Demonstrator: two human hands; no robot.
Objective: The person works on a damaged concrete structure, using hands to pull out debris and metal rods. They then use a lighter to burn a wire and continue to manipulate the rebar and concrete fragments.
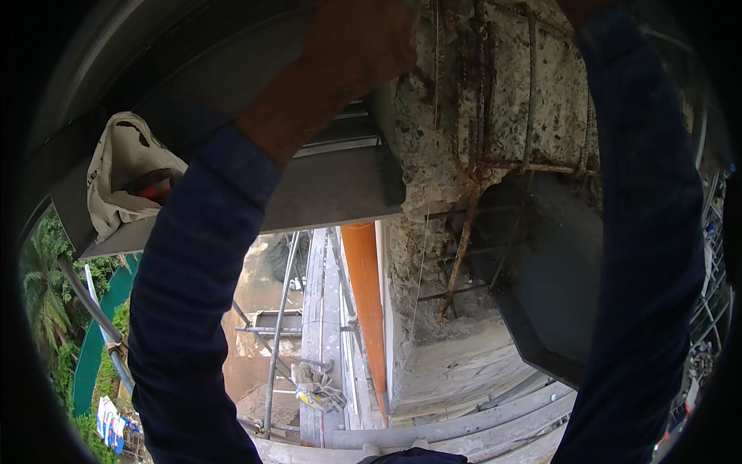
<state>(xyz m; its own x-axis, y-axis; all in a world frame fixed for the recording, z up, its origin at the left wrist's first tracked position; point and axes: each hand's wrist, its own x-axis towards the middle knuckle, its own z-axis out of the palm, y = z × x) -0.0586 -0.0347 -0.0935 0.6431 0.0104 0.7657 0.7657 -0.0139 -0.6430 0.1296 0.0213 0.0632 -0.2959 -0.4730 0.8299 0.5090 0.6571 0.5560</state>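
Observation:
Both my arms, in dark blue sleeves, reach up to the top edge. My left hand is in shadow beside the broken concrete column; it looks curled closed, and what it grips, if anything, is hidden. Of my right hand only a bit near the wrist shows at the top edge, right of the column's upper part; its fingers are out of view. Rusty rebar stands exposed in the column. A thin string hangs down in front of it, passing close to my left hand.
A whitish sack with something reddish inside rests on a dark ledge at left. An orange pipe runs down beside the column. Below are scaffold tubes, grey planks and a crumpled bag. Dark panels stand at right.

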